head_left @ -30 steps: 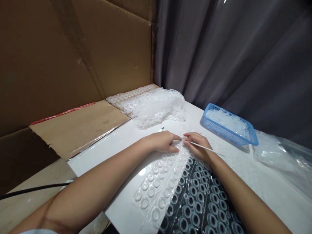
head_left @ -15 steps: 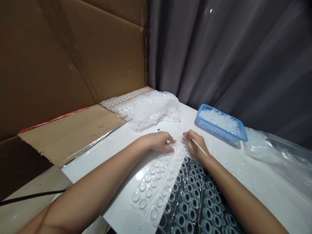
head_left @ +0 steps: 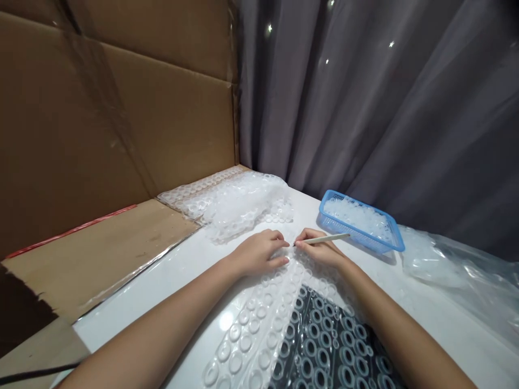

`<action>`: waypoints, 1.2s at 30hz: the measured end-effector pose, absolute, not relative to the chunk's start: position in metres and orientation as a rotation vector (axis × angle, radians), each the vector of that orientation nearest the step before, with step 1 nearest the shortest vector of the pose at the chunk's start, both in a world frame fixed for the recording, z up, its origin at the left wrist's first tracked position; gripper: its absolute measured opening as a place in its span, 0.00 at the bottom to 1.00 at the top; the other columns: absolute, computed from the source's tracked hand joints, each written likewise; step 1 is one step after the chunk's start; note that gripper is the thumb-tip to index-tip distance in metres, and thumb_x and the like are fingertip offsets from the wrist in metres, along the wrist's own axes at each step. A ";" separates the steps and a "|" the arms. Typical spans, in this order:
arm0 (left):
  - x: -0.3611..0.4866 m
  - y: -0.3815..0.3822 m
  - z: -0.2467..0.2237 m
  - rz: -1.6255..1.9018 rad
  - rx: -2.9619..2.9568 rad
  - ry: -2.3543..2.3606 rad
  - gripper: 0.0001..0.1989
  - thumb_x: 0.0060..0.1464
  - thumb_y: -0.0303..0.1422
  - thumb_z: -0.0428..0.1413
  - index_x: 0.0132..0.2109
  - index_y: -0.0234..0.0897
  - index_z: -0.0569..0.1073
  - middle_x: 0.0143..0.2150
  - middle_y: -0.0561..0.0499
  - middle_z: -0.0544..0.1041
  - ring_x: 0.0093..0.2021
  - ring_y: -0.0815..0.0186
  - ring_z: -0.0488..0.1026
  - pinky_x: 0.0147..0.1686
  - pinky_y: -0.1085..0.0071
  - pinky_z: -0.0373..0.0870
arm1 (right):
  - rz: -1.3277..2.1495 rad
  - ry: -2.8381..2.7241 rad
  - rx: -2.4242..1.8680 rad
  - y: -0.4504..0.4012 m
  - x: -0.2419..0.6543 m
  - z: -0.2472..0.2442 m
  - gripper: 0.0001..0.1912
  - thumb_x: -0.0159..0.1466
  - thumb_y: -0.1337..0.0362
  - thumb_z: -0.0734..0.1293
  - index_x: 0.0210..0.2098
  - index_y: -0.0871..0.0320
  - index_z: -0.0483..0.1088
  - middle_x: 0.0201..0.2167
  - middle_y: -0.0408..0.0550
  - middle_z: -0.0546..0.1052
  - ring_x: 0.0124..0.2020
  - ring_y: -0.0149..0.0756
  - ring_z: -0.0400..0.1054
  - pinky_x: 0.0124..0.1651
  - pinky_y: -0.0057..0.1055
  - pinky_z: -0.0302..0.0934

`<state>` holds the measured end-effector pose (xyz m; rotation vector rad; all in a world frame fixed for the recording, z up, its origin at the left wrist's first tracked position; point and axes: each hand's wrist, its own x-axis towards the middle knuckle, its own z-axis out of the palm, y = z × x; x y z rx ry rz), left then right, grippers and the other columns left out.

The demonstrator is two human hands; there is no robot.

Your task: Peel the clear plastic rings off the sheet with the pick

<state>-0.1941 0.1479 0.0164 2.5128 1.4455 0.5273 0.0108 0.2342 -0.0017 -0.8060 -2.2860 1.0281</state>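
A clear plastic sheet of moulded rings [head_left: 245,343] runs from the near edge of the white table up to both hands. My left hand [head_left: 259,253] rests on its far part, with thumb and fingers apart and nothing held. Just to the right, my right hand [head_left: 318,248] pinches a slim pale pen-like stick [head_left: 326,238]. The stick's dark tip points left, close to the left fingertips, and its other end sticks out to the right. Whether the tip touches the sheet I cannot tell.
Ringed sheets [head_left: 243,202] are heaped at the back left. A blue basket [head_left: 357,219] of small translucent pieces stands at the right, with a clear plastic bag [head_left: 440,259] beside it. Cardboard [head_left: 113,248] borders the left, and a grey curtain [head_left: 365,108] hangs behind.
The stick has swung from slanting down across the right wrist to nearly level. My right hand has turned with it. The view has tilted up, so everything sits lower.
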 end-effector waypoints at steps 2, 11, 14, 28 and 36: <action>-0.193 0.149 0.010 0.497 2.549 1.379 0.20 0.57 0.41 0.51 0.53 0.36 0.70 0.52 0.44 0.71 0.50 0.57 0.68 0.50 0.65 0.62 | 1.107 -2.227 -0.825 0.236 0.011 -0.011 0.09 0.59 0.58 0.65 0.29 0.58 0.68 0.26 0.44 0.74 0.27 0.33 0.67 0.29 0.27 0.60; -0.190 0.151 0.007 0.462 2.522 1.368 0.19 0.56 0.39 0.52 0.53 0.38 0.69 0.54 0.46 0.71 0.51 0.58 0.69 0.51 0.65 0.62 | 1.141 -2.195 -0.809 0.237 0.016 -0.015 0.07 0.59 0.61 0.65 0.29 0.58 0.69 0.30 0.46 0.77 0.30 0.34 0.69 0.32 0.29 0.62; -0.189 0.151 0.008 0.456 2.531 1.368 0.19 0.57 0.39 0.51 0.54 0.38 0.69 0.54 0.47 0.70 0.51 0.58 0.68 0.51 0.65 0.62 | 1.104 -2.227 -0.793 0.237 0.017 -0.015 0.05 0.59 0.62 0.65 0.31 0.57 0.70 0.30 0.45 0.76 0.31 0.35 0.70 0.34 0.30 0.63; -0.187 0.158 0.003 0.497 2.502 1.333 0.10 0.51 0.34 0.55 0.41 0.36 0.76 0.46 0.44 0.72 0.47 0.59 0.70 0.49 0.66 0.64 | 0.616 -2.127 -0.831 0.233 0.014 -0.027 0.11 0.65 0.60 0.57 0.36 0.58 0.68 0.36 0.51 0.75 0.28 0.34 0.70 0.31 0.31 0.65; -0.188 0.157 -0.001 0.493 2.421 1.361 0.26 0.54 0.44 0.52 0.57 0.36 0.63 0.51 0.43 0.67 0.50 0.56 0.65 0.50 0.62 0.62 | 0.901 -2.010 -0.917 0.250 0.021 -0.031 0.10 0.60 0.57 0.64 0.31 0.57 0.68 0.40 0.50 0.76 0.35 0.37 0.70 0.38 0.32 0.63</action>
